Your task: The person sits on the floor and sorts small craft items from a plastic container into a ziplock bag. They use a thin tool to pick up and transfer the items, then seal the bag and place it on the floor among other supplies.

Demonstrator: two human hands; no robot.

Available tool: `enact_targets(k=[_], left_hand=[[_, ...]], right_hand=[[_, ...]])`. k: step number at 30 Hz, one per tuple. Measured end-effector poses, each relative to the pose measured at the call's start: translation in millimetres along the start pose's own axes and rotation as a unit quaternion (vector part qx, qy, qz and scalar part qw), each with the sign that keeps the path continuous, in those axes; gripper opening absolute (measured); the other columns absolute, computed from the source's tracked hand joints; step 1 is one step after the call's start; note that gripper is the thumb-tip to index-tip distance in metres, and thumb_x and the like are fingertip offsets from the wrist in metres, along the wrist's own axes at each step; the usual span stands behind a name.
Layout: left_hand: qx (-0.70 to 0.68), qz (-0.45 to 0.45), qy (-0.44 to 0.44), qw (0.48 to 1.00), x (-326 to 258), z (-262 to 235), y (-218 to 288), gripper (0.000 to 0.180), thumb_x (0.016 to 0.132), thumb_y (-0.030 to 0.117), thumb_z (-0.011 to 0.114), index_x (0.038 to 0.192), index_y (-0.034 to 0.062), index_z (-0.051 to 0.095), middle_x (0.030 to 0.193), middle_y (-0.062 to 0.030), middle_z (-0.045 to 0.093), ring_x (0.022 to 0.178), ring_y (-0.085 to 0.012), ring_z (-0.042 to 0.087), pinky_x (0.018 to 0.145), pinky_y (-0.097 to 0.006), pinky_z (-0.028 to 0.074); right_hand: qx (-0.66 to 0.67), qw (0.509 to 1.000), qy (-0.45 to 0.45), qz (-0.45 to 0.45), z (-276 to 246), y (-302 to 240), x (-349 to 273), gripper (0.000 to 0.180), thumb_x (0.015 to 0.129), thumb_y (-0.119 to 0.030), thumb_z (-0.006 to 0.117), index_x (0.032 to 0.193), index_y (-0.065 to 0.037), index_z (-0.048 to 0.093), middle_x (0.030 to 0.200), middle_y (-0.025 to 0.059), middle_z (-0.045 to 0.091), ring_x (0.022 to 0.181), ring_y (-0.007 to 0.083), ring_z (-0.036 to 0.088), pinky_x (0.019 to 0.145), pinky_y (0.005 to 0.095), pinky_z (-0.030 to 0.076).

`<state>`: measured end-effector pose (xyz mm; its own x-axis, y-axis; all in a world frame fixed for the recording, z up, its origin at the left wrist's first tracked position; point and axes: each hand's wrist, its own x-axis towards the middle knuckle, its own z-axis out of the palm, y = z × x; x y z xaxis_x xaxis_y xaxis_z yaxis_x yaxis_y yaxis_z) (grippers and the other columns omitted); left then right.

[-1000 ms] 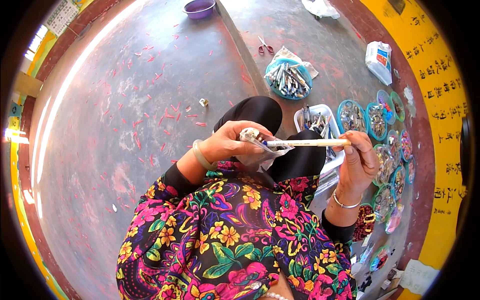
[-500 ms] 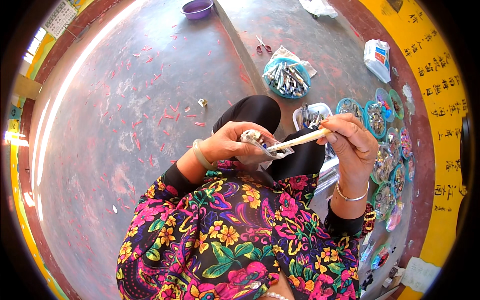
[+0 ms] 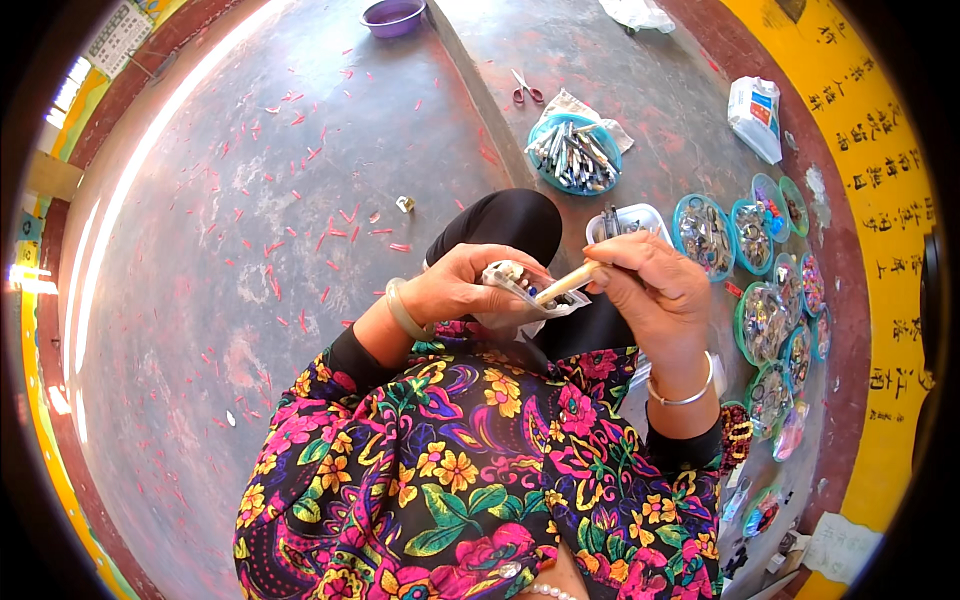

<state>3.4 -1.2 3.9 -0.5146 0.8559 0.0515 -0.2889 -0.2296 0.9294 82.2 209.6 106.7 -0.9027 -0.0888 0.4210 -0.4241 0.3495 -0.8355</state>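
The small silvery packet sits pinched in the left hand, just left of the right hand, whose closed grip holds a pale stick; its long axis slants down-left, tip touching the packet.
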Motion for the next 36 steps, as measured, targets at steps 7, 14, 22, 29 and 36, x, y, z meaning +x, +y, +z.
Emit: enact_targets(k=[7, 14, 22, 29, 36], left_hand=[[-0.006, -0.010, 0.013, 1.000, -1.6, 0.1, 2.1, 0.039, 0.080, 0.010, 0.069, 0.116, 0.0004, 0.058, 0.113, -0.0055, 0.062, 0.101, -0.0113, 0.056, 0.091, -0.028, 0.045], [-0.021, -0.025, 0.017, 0.999, -3.6, 0.0, 2.9, 0.040, 0.079, 0.008, 0.069, 0.116, 0.0005, 0.058, 0.112, -0.0050, 0.062, 0.101, -0.0110, 0.056, 0.091, -0.027, 0.045], [-0.034, -0.025, -0.008, 0.999, -2.9, -3.1, -0.4, 0.044, 0.078, 0.007, 0.070, 0.119, -0.0006, 0.056, 0.114, -0.0057, 0.061, 0.104, -0.0122, 0.056, 0.093, -0.028, 0.043], [-0.031, -0.011, 0.002, 0.999, -2.0, -4.8, -1.3, 0.044, 0.078, 0.005, 0.069, 0.119, -0.0024, 0.055, 0.114, -0.0071, 0.061, 0.103, -0.0129, 0.057, 0.092, -0.028, 0.044], [-0.029, -0.024, 0.004, 0.999, -2.7, -4.7, -3.3, 0.042, 0.080, 0.008, 0.068, 0.119, -0.0020, 0.055, 0.114, -0.0067, 0.061, 0.102, -0.0117, 0.056, 0.091, -0.027, 0.045]], right_hand=[[-0.041, 0.998, 0.038, 0.041, 25.6, 11.7, -13.5, 0.015, 0.077, 0.002, 0.068, 0.091, 0.001, 0.066, 0.081, 0.0104, 0.065, 0.071, 0.0178, 0.062, 0.063, 0.0260, 0.048], [-0.055, 0.998, 0.015, -0.019, 22.9, 13.8, -7.6, 0.012, 0.077, 0.003, 0.067, 0.089, 0.001, 0.066, 0.081, 0.0097, 0.065, 0.070, 0.0180, 0.062, 0.063, 0.0265, 0.048], [0.039, 0.992, -0.115, -0.041, 11.0, 22.4, -0.5, 0.012, 0.079, 0.004, 0.064, 0.090, 0.002, 0.065, 0.087, 0.0094, 0.066, 0.076, 0.0199, 0.063, 0.067, 0.0284, 0.051], [0.048, 0.992, -0.116, -0.010, 16.4, 32.5, -9.4, 0.014, 0.079, 0.004, 0.063, 0.092, 0.000, 0.065, 0.089, 0.0095, 0.067, 0.080, 0.0204, 0.064, 0.070, 0.0290, 0.050], [-0.004, 0.995, -0.094, 0.025, 23.0, 33.8, -12.6, 0.014, 0.074, -0.001, 0.069, 0.088, -0.004, 0.068, 0.086, 0.0095, 0.066, 0.077, 0.0219, 0.062, 0.069, 0.0304, 0.048]])
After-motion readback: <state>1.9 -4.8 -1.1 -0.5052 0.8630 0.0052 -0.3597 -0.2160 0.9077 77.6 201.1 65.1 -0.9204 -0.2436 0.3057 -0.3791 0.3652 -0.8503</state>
